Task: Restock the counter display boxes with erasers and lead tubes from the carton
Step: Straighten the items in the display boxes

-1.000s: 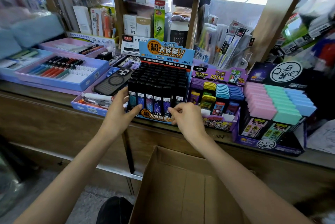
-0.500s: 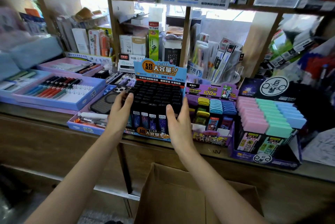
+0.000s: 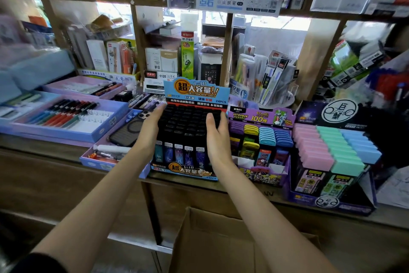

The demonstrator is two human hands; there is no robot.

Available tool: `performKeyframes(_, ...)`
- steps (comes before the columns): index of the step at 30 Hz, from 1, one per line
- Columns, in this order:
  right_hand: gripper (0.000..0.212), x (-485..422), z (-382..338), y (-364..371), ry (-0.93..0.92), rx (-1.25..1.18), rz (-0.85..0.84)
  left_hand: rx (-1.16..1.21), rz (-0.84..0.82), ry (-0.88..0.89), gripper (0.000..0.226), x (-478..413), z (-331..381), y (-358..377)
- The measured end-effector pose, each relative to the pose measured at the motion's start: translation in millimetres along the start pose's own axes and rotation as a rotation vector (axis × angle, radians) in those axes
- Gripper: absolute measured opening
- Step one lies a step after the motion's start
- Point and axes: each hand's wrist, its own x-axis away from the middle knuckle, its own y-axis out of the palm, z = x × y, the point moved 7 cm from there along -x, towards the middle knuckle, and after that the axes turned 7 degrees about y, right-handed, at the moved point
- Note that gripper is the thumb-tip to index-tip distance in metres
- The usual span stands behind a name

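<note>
The lead tube display box (image 3: 188, 126) stands on the counter (image 3: 44, 146) directly ahead of the person, with its long side running away from them, up to the blue header card. The left hand (image 3: 150, 133) lies flat against the left wall, fingers straight. The right hand (image 3: 215, 140) holds the right wall, thumb over the black tube caps and fingers outside. The rows look full to me. The carton (image 3: 212, 241) sits open on the floor below, between the forearms but more under the right one, so I think the right hand has the shorter way down to it.
</note>
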Motion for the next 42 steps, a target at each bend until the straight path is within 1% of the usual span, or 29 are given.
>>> performKeyframes(1,0.061,-4,0,-1,-0.005,0.008,0.010,0.005,-0.004,0.016,0.024,0,-2,3)
performKeyframes(4,0.055,-12,0,-5,-0.023,0.037,0.034,-0.031,-0.009,0.052,0.041,5,-4,6)
performKeyframes(7,0.055,-12,0,-6,-0.028,0.060,0.008,-0.075,0.014,0.049,0.043,4,-2,4)
performKeyframes(9,0.058,-11,1,-6,-0.036,0.104,-0.016,-0.190,0.022,0.076,0.041,1,3,1)
performKeyframes(10,0.059,-10,-3,-7,-0.087,0.170,-0.009,-0.282,0.020,0.104,0.040,1,7,0)
performKeyframes(11,0.060,-6,-11,-8,-0.186,0.285,0.019,-0.391,0.015,0.152,0.039,2,13,0)
performKeyframes(13,0.058,4,-33,-3,-0.473,0.562,0.075,-0.619,0.008,0.328,0.037,8,29,2)
performKeyframes(14,0.055,5,-41,4,-0.581,0.701,0.049,-0.726,-0.010,0.432,0.037,13,37,7)
performKeyframes(15,0.054,3,-45,13,-0.635,0.847,-0.007,-0.836,-0.045,0.514,0.038,16,41,13)
performKeyframes(17,0.052,-4,-41,28,-0.653,1.129,-0.105,-1.025,-0.125,0.611,0.040,22,42,26)
performKeyframes(18,0.051,-7,-38,31,-0.654,1.218,-0.117,-1.078,-0.143,0.637,0.040,23,41,29)
performKeyframes(19,0.050,-9,-36,33,-0.659,1.259,-0.110,-1.110,-0.138,0.650,0.039,23,41,30)
performKeyframes(23,0.046,-8,-33,34,-0.676,1.237,-0.028,-1.133,-0.080,0.643,0.037,21,40,30)
performKeyframes(25,0.046,-11,-34,35,-0.630,1.236,-0.056,-1.128,-0.110,0.619,0.037,19,40,31)
performKeyframes(27,0.046,-13,-37,36,-0.566,1.225,-0.144,-1.135,-0.168,0.595,0.037,17,42,32)
performKeyframes(28,0.046,-12,-41,35,-0.546,1.178,-0.202,-1.144,-0.185,0.600,0.037,17,46,32)
performKeyframes(30,0.042,-3,-56,27,-0.548,0.929,-0.286,-1.163,-0.146,0.667,0.035,24,56,32)
performKeyframes(32,0.035,10,-72,4,-0.588,0.688,-0.252,-1.122,0.004,0.767,0.031,44,67,27)
performKeyframes(33,0.033,16,-74,-12,-0.606,0.635,-0.205,-1.092,0.063,0.820,0.028,59,70,26)
performKeyframes(34,0.030,22,-73,-28,-0.616,0.622,-0.166,-1.078,0.079,0.860,0.026,75,68,27)
performKeyframes(35,0.028,27,-68,-44,-0.624,0.640,-0.137,-1.085,0.046,0.887,0.025,91,61,30)
performKeyframes(37,0.024,37,-55,-72,-0.654,0.730,-0.090,-1.134,-0.095,0.894,0.025,114,37,41)
performKeyframes(38,0.023,40,-49,-84,-0.670,0.791,-0.068,-1.165,-0.162,0.872,0.024,120,24,46)
performKeyframes(40,0.026,40,-40,-103,-0.694,0.938,-0.029,-1.202,-0.239,0.809,0.021,125,0,53)
performKeyframes(42,0.029,35,-34,-114,-0.694,1.061,-0.004,-1.222,-0.269,0.733,0.030,124,-18,58)
